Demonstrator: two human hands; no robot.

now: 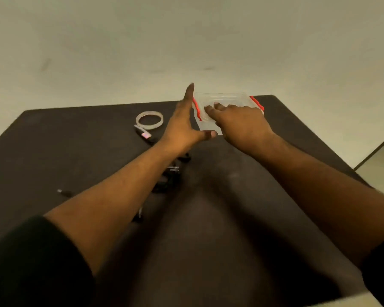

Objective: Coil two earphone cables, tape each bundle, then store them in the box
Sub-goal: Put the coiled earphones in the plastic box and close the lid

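Earphone cables (pixel 166 173): dark tangle lying loose on the dark table (pixel 231 196), toward its middle and partly hidden under the left forearm. One plug end (pixel 63 192) strays toward the left edge. Strands blend into the tabletop; cannot tell the two cables apart, and no coil or tape is visible on them. Judgement: coiling not yet begun.

Box (pixel 225 103): small, clear plastic, red latches on its two short sides, sitting at the far edge of the table, right of centre. Whether the lid is fully seated cannot be told.

Left hand (pixel 183 127): fingers straight and spread, index pointing away, thumb stretched across to the near left corner of the box. It looks placed to brace that side beside the red latch (pixel 197 110); holds nothing.

Right hand (pixel 237 119): laid palm-down over the top of the box, fingers relaxed, fingertips (pixel 215 106) resting on the lid area. Probably steadying the box or about to draw it nearer or open it; no pinch visible.

Tape roll (pixel 149 119): clear, flat on the table just left of the box, a short free end trailing toward a small dark object (pixel 145 134) beside it, too blurred to identify. Both lie within easy reach of the left hand, sensible for the taping step.
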